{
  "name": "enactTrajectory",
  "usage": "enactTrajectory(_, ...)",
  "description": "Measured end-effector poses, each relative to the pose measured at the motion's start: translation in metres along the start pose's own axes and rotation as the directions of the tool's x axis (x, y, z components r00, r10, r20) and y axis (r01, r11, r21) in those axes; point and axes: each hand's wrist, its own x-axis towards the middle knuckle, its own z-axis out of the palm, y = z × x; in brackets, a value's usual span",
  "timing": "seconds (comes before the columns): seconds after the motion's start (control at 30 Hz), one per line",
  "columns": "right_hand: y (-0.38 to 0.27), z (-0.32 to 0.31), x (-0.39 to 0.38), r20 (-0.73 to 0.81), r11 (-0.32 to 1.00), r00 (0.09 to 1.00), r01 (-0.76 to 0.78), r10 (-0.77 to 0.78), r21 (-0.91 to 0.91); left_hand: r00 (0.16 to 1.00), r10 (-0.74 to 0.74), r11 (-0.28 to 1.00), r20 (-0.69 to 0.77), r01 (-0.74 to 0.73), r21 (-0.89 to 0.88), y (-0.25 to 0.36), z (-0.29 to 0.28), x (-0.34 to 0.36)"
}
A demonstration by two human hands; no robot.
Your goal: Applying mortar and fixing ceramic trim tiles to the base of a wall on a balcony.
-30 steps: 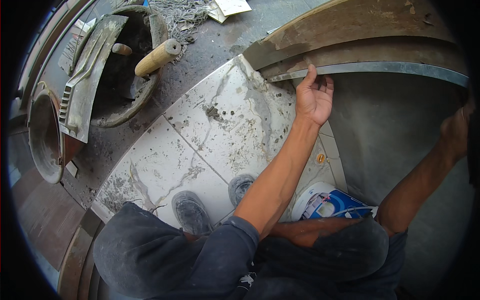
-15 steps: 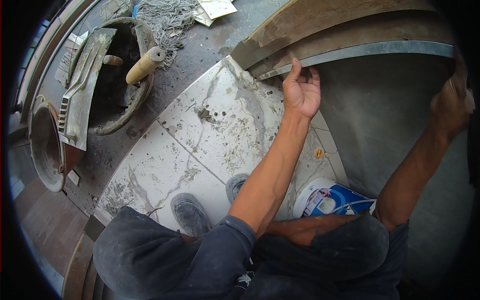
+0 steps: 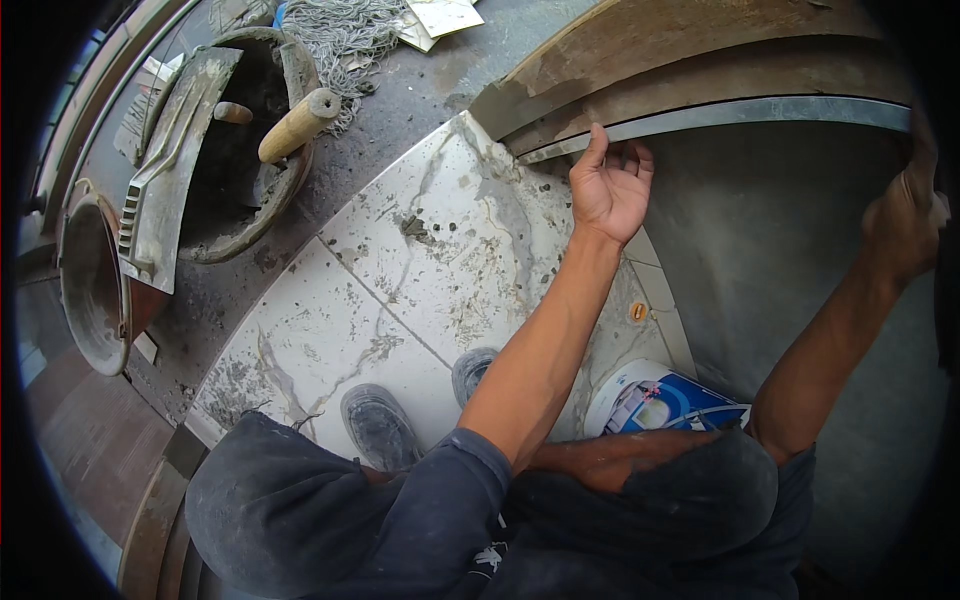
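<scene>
A long, thin metal straightedge (image 3: 750, 111) runs along the lower edge of brown curved-looking boards (image 3: 700, 50) at the upper right. At its left part, my left hand (image 3: 608, 198) is palm up with the thumb raised to the strip and the fingers loosely apart, not wrapped round it. My right hand (image 3: 900, 225) is closed round the strip's far right end, in the dark rim of the picture, so its fingertips are partly hidden. Beneath my left forearm lies white veined tile (image 3: 390, 265), spotted with bits of grey mortar.
A mortar bucket (image 3: 300, 185) at the upper left carries a notched trowel (image 3: 165, 185) and a tool with a wooden handle (image 3: 300, 125). Beside it stands another bucket (image 3: 95, 285). Grey mesh (image 3: 335, 45) lies behind. A blue-and-white container (image 3: 660, 400) sits near my knee.
The view has turned slightly, so the straightedge and boards appear a little lower on the right. My left hand's fingers have spread a bit; my right hand keeps its hold.
</scene>
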Motion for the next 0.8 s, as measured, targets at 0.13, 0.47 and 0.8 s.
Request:
enactTrajectory(0.13,0.024,-0.002,-0.001,0.034,0.999,0.999,0.033,-0.033,0.022,1.0,0.001,1.0,-0.017,-0.001,0.022,0.002,-0.002,0.001)
enactTrajectory(0.47,0.025,0.001,-0.006,0.04,1.0,0.999,0.005,-0.006,0.025,0.999,0.027,0.999,-0.017,-0.027,0.029,0.007,-0.005,0.003)
enactTrajectory(0.8,0.039,0.008,-0.008,0.032,0.991,0.994,0.105,-0.108,0.087,0.998,0.057,0.997,-0.006,-0.057,0.043,0.009,-0.007,0.004)
